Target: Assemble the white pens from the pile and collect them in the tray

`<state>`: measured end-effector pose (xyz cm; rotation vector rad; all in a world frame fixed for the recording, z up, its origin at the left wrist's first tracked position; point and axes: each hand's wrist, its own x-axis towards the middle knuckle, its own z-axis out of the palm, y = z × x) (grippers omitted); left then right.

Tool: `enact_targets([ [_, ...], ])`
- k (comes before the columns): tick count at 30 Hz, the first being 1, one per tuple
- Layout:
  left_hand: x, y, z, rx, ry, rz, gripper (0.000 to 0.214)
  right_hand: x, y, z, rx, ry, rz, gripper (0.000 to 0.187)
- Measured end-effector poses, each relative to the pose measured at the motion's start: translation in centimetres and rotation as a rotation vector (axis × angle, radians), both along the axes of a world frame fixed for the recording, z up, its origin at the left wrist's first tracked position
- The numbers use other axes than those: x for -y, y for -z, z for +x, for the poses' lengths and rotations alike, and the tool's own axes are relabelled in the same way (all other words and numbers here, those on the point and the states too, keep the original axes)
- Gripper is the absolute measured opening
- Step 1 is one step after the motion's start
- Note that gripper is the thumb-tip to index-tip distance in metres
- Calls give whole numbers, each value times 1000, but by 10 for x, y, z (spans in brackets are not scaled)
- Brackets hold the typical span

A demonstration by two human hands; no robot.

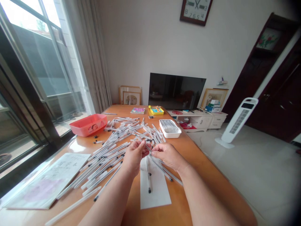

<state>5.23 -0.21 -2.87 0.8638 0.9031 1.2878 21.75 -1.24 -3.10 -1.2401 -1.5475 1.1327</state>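
My left hand [134,154] and my right hand [166,154] meet above the wooden table [178,175], both pinched on one thin white pen [146,146] held between them. Below the hands lies a white sheet of paper [156,191] with a pen [149,183] on it. A big scatter of white pens [110,153] with dark tips spreads over the table to the left and behind my hands.
A red tray [88,124] stands at the far left, a white tray [169,128] of pens at the far right. A printed paper [49,179] lies near left. A yellow box [156,110] and small book [137,110] sit at the far end. A fan [237,122] stands on the floor.
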Motion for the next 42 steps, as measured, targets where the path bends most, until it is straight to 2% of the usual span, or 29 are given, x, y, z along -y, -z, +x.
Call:
enact_targets([
  [4,-3,1,-2,-37,-35,-6,42,-2,-6,11,-16,92,12,22],
  [8,-5,-1,-7,-66,-112,-9,41,-14,-1,38,-8,310,57,21],
  [11,-5,-4,-11,-73,-134,-16,36,-26,10,60,101,476,32,19],
  [15,-6,-4,-12,-90,-135,-32,34,-36,25,81,331,585,-25,17],
  [18,-7,-2,-14,-94,-132,-42,36,-42,33,90,540,593,-86,15],
  [21,-9,-2,-15,-86,-130,-43,37,-46,41,96,625,585,-144,10],
  [24,-9,-2,-17,-84,-123,-39,36,-49,49,99,662,551,-191,5],
  [29,-11,-1,-20,-96,-121,-38,33,-51,56,102,703,505,-231,9],
  [42,-8,-6,-21,-55,-148,-49,33,-54,55,104,714,530,-269,7],
])
